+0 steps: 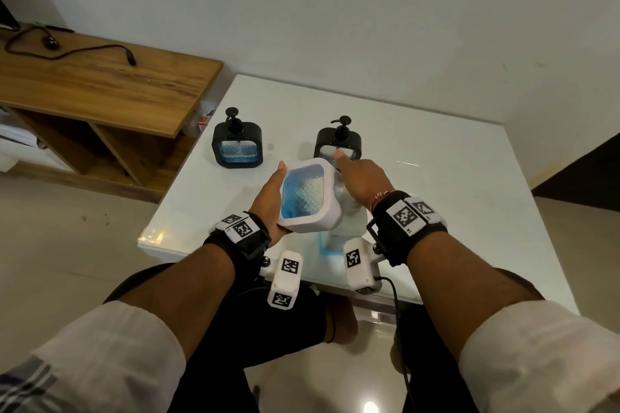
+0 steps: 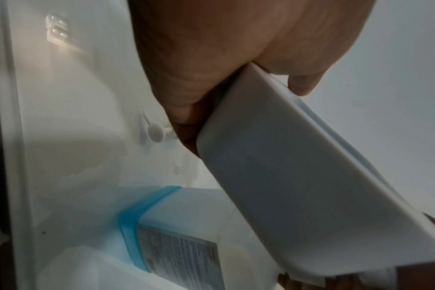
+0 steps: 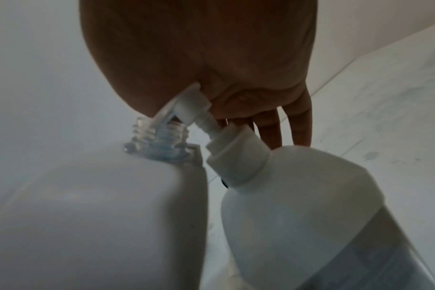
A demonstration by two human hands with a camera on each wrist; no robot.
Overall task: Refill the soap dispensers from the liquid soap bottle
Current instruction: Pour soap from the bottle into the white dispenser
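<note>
Filling step in hand. Left hand (image 1: pixel 268 201) gripped the white dispenser (image 1: pixel 307 196), tilted over the table (image 1: pixel 453 178), its cap off and threaded neck (image 3: pixel 156 135) bare. Right hand (image 1: pixel 360 181), fingers straight, pressed the soap bottle's pump head (image 3: pixel 186 106), spout at the neck. Next, judged: further strokes with the spout kept aligned. Two black dispensers (image 1: pixel 237 144) (image 1: pixel 339 142) stood behind, the right one close beyond the fingertips.
</note>
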